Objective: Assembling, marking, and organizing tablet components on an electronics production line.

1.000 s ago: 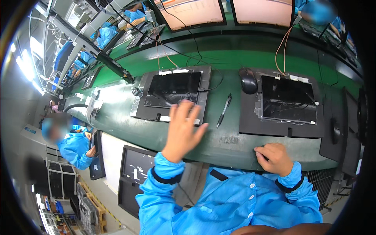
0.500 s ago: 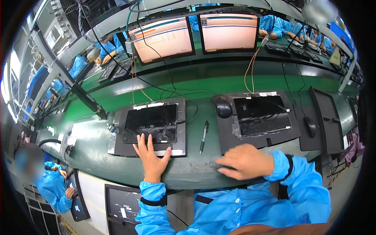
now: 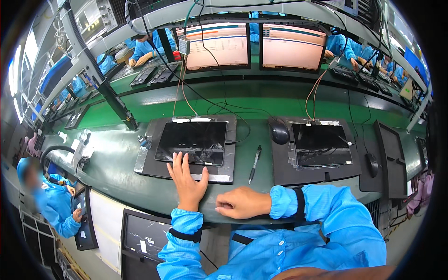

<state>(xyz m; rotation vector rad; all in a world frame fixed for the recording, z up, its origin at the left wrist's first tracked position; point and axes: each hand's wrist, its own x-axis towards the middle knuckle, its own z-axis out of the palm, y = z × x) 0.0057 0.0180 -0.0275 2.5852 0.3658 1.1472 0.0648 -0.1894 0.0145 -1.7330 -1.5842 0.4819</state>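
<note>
My left hand (image 3: 188, 185) lies with fingers spread, its fingertips at the lower edge of a black-screened tablet (image 3: 193, 140). That tablet rests on a dark pad (image 3: 151, 163) with a cable plugged into its right side. My right hand (image 3: 243, 203) is loosely curled near the front edge of the green bench, and I see nothing in it. A pen (image 3: 255, 164) lies between the two pads, beyond this hand. Further right, a second dark tablet (image 3: 322, 143) sits on another dark pad (image 3: 282, 175).
A black mouse (image 3: 279, 130) sits by the second tablet, and another mouse (image 3: 372, 165) lies further right beside a black tray (image 3: 391, 158). Two monitors (image 3: 291, 46) stand at the back, cables hanging before them. A co-worker (image 3: 53, 200) handles a dark panel at the left.
My right hand has moved left and toward me, from near the second pad to beside my left wrist. My left hand stays at the tablet's lower edge. The whole view has shifted slightly.
</note>
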